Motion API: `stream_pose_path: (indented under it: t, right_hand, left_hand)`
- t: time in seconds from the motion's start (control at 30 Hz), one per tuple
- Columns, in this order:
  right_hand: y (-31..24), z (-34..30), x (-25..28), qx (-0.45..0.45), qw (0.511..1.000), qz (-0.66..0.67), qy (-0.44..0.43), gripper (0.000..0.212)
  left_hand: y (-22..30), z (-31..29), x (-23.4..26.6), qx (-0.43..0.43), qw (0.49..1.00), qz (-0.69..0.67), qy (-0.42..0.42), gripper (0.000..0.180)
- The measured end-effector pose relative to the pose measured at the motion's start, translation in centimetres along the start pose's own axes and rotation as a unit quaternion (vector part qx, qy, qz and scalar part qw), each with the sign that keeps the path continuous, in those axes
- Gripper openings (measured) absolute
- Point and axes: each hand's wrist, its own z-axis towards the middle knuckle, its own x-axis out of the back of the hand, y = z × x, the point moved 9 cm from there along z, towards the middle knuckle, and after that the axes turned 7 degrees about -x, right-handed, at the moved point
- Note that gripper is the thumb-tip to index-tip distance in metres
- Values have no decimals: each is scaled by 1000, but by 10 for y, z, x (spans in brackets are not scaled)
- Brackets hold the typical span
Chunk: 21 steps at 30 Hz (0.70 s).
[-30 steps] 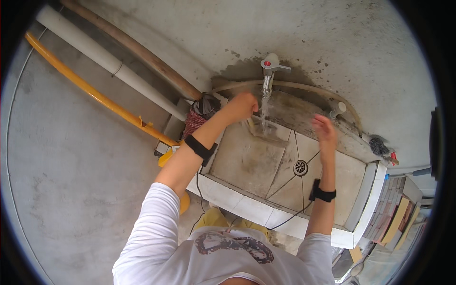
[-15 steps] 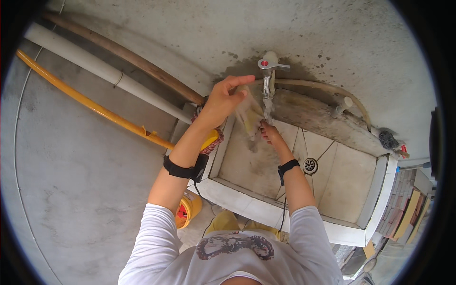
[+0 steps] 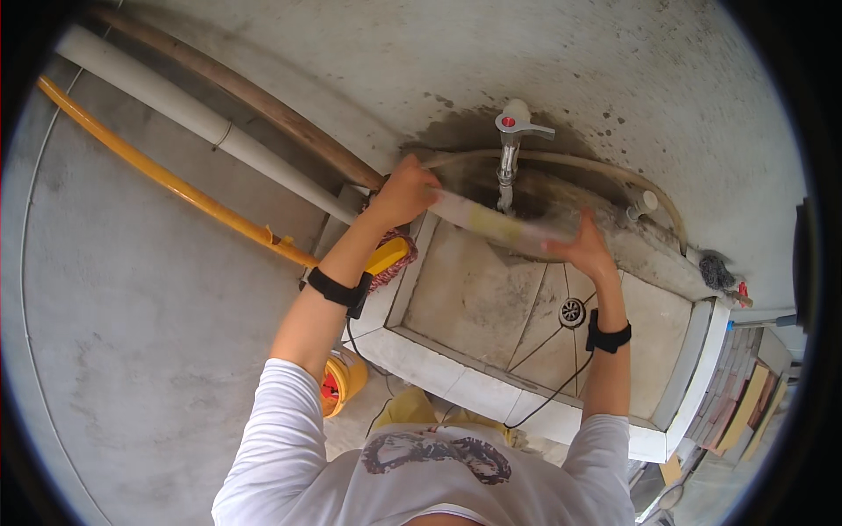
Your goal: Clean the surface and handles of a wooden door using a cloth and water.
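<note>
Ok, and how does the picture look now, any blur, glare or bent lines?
Head view: motion blur smears the pale strip between the left hand and right hand; the tap and drain look crisper, the tap catching small highlights; the yellow pole bows near the picture's left rim, probably fisheye distortion.

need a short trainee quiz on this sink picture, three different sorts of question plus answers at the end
1. True or false: the blurred pale strip spans from the left hand to the right hand.
2. What colour is the bucket? a) blue b) yellow c) green
3. Fill in: the round drain is set in the floor of the ____.

Key: 1 true; 2 b; 3 sink.
</note>
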Motion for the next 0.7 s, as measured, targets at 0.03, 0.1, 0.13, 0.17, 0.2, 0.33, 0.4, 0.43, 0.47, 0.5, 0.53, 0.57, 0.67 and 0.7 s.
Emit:
stream_pose_path:
  t: [0.03,0.1,0.13,0.17,0.2,0.33,0.4,0.43,0.47,0.5,0.53,0.57,0.67,0.7]
  right_hand:
    - [-3,-2,4,2,1000,0,-1,68]
    - [-15,-10,-1,32,995,-86,-49,64]
    - [-18,-8,0,32,995,-86,-48,64]
    - [-28,-4,15,67,993,-96,20,58]
    - [-38,-2,28,102,985,-105,88,54]
    - [19,35,-13,-63,847,515,116,43]
    - [-36,30,-45,91,903,374,192,38]
    - [-86,13,-75,138,908,349,184,32]
    - [-113,-2,-90,176,914,317,184,27]
    - [-113,-3,-79,169,915,315,187,27]
    - [-106,3,-73,97,948,238,186,25]
    - [-99,5,-60,24,969,159,186,25]
    - [-38,33,-27,-128,940,281,147,20]
    - [-43,34,-42,-124,940,284,141,20]
  left_hand:
    - [-3,3,1,32,999,5,20,20]
    - [-8,9,0,60,997,9,38,18]
    - [-4,10,12,5,990,42,132,17]
    - [7,8,23,-53,971,74,223,16]
    - [8,11,17,-57,970,73,223,16]
    - [-13,34,-98,197,699,-667,168,28]
    - [-29,37,-155,217,580,-763,186,30]
    - [-65,32,-175,189,598,-758,181,29]
    - [-78,32,-189,163,610,-758,166,27]
    - [-64,31,-191,167,608,-760,159,27]
    - [-33,33,-192,107,533,-835,87,29]
    - [8,36,-180,44,447,-894,12,31]
    - [25,27,-183,350,642,-681,31,39]
    - [14,27,-174,352,644,-678,38,39]
